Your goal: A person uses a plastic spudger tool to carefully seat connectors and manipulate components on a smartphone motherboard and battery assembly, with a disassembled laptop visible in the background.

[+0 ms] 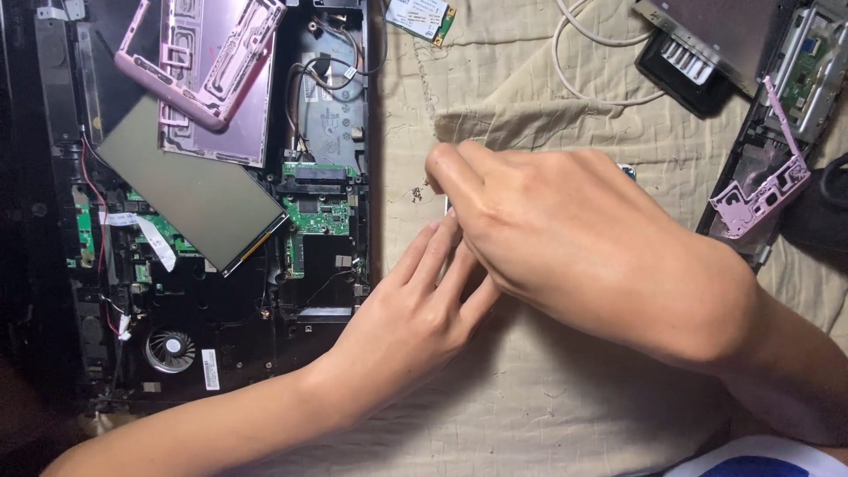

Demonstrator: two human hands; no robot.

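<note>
— The small part under my right hand (583, 238) lay on the beige cloth (548, 389), just right of the opened laptop base (221, 291).

— Held how?

— My fingers were curled over it (whether pinching, I couldn't tell). My left hand (415, 309) lay flat, fingers together, touching it.

— How far along?

— I'd say well into it: pink frame pieces (208, 62) already off, fan (170, 347) and green boards (318, 216) exposed but seated.

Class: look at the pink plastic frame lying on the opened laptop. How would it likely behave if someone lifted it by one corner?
The pink plastic frame looks thin and full of cut-outs, so it is probably light and may flex. Its narrow ribs could snap if twisted. It rests tilted on a flat panel, so a nudge might make it slide.
</note>
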